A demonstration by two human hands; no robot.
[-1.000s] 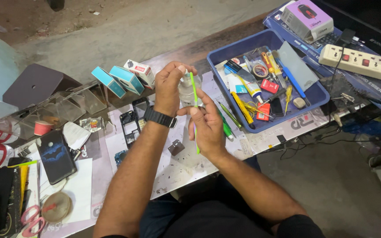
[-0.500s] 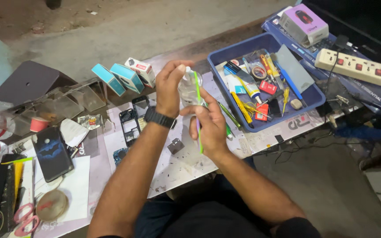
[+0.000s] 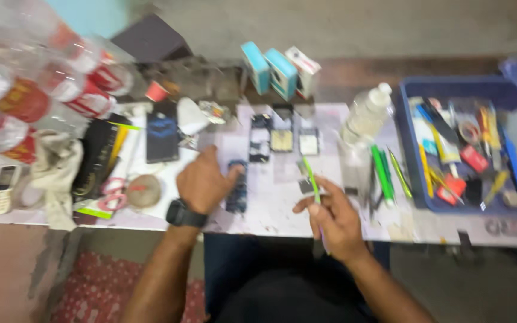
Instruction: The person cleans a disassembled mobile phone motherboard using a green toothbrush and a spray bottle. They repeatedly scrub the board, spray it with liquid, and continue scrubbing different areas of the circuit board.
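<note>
Two hands: right grip (image 3: pixel 330 218) pinches green stick (image 3: pixel 311 179); left (image 3: pixel 204 182) — curled, touching phone part (image 3: pixel 237 188).

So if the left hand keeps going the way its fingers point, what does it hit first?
Probably the dark phone part lying on the table, already at the left hand's fingertips. Past it lie small phone pieces. The blur leaves actual contact unclear.
</note>
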